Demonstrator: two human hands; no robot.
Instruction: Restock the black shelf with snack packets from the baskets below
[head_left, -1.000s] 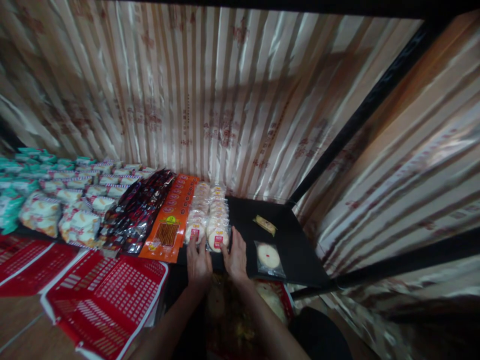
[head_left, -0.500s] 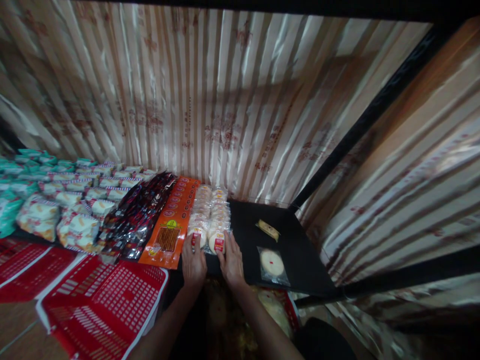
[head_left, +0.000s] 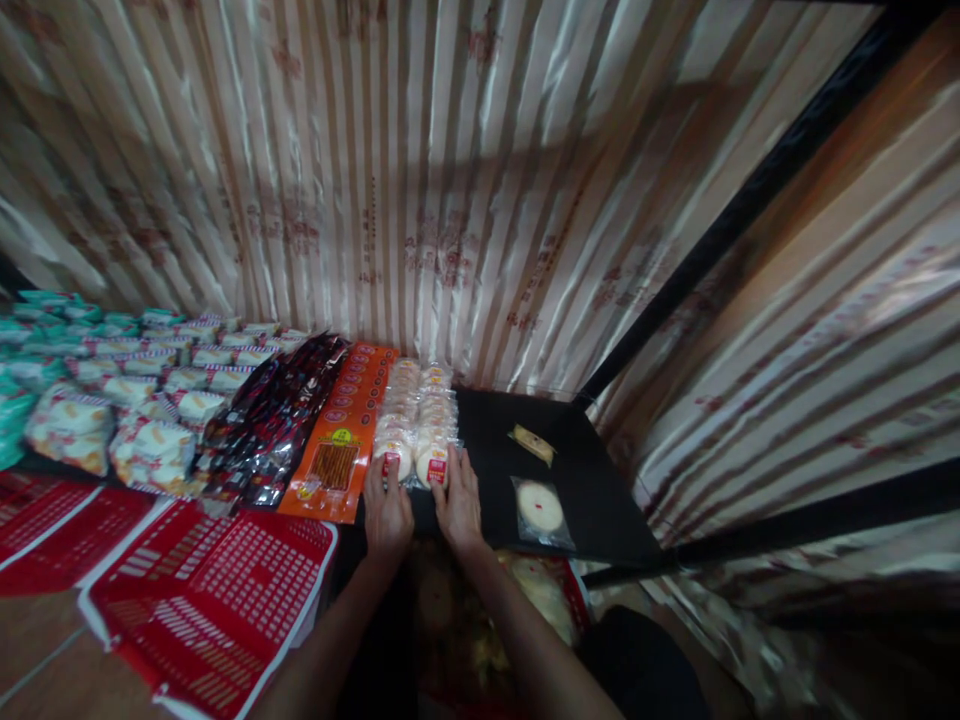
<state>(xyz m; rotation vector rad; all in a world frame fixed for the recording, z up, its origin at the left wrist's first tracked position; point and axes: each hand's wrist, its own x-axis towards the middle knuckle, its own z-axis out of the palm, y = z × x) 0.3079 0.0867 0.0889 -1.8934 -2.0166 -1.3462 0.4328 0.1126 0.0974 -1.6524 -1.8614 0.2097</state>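
Two rows of round white cakes in clear wrappers run back along the black shelf (head_left: 491, 420). At their front end, my left hand (head_left: 388, 510) touches the left-hand wrapped cake (head_left: 405, 462), its fingers stretched forward over a red label. My right hand (head_left: 459, 505) rests against the right-hand wrapped cake (head_left: 429, 465), thumb at the front and fingers along the outer side. Both hands look open, with fingertips on the wrappers. To the right lie a single flat round wrapped cake (head_left: 538, 507) and a small yellow packet (head_left: 533, 444).
Orange snack packs (head_left: 349, 425), dark shiny packs (head_left: 274, 420), white packets (head_left: 154, 450) and green packets (head_left: 37, 370) fill the shelf leftward. Red baskets (head_left: 225, 590) stand below. Dark metal bars (head_left: 720, 230) frame the right side, and a patterned curtain (head_left: 420, 180) hangs behind.
The view has tilted slightly, so the shelf sits a little higher and further left. Both hands stay at the front of the cake rows with little visible change.
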